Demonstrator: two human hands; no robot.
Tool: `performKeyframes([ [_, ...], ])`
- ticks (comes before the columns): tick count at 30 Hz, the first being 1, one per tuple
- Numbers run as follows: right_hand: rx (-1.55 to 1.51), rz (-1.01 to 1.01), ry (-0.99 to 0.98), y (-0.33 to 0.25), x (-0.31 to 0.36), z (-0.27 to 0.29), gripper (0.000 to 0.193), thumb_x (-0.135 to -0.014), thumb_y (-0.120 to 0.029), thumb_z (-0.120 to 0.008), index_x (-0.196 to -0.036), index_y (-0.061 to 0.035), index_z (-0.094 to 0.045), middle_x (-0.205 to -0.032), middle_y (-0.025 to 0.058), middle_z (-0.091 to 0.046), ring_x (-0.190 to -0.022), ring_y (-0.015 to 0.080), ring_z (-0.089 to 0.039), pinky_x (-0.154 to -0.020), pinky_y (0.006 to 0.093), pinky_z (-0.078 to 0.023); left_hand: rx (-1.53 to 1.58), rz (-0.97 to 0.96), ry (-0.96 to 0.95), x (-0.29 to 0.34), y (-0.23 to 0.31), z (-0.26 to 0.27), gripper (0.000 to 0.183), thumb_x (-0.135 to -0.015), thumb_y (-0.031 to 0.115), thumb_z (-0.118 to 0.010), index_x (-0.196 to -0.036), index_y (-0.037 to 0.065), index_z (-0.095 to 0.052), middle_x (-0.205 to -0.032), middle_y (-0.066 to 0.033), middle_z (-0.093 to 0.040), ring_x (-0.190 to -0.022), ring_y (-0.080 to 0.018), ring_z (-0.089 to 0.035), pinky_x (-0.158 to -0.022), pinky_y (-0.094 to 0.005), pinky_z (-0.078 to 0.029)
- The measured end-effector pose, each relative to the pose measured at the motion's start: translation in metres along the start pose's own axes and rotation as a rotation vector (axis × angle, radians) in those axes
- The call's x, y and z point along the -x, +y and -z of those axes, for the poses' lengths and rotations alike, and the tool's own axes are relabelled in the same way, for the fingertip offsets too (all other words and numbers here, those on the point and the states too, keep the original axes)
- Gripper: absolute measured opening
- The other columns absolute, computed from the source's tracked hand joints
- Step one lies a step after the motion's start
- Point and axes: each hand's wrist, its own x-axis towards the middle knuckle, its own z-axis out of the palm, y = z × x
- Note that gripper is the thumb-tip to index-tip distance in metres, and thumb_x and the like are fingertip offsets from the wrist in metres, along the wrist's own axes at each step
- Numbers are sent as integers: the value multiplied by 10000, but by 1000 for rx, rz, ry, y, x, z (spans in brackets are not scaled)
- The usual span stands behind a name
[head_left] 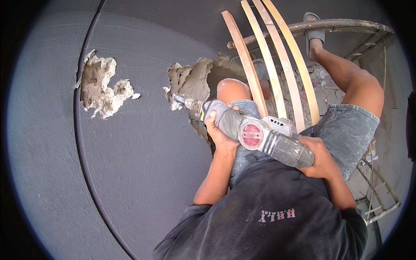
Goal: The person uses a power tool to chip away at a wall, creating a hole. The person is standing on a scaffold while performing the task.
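Observation:
A grey demolition hammer (284, 145) with a round red cap on its side lies across my lap, its nose toward the wall on my left. My left hand (221, 133) is wrapped around the front of its body from below. At the rear end, my right hand (320, 157) grips the handle, with some fingers hidden behind the tool. The metal chisel bit (179, 99) points at the ragged edge of a broken patch (190, 80) in the dark grey wall (138, 151). Whether its tip touches the plaster I cannot tell.
Another broken patch (100, 84) shows bare masonry farther left, beside a dark vertical groove (79, 130). Several wooden slats (277, 65) run under me to a metal scaffold pole (299, 27), where my slippered foot (315, 37) rests. Rubble (323, 86) lies below; a metal frame (383, 186) stands at right.

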Motion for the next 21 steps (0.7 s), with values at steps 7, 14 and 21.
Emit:
performKeyframes([
  [7, 100, 104, -9, -8, -10, -11, 460, -688, -143, -810, -1097, 26, -683, -1073, 207, -706, -1042, 415, -682, -888, 465, -540, 182, -20, -93, -9, 0, 10, 498, -860, 474, -660, -1083, 29, -645, -995, -106, -665, -958, -268, -660, -979, -476, -506],
  [14, 164, 135, -84, -29, -31, -37, 418, -696, -178, -817, -1049, 5, -686, -979, 181, -703, -925, 397, -694, -812, 490, -543, 304, 2, -109, -3, 21, 30, 458, -852, 454, -704, -1062, 57, -620, -956, -60, -652, -933, -200, -658, -1017, -410, -485],
  [21, 188, 144, -125, -50, -51, -52, 479, -618, -175, -835, -1031, -4, -665, -948, 178, -711, -908, 394, -709, -801, 473, -567, 397, -30, -145, -13, 37, 41, 460, -856, 446, -710, -1080, 54, -622, -974, -60, -660, -955, -203, -666, -1020, -417, -501],
])
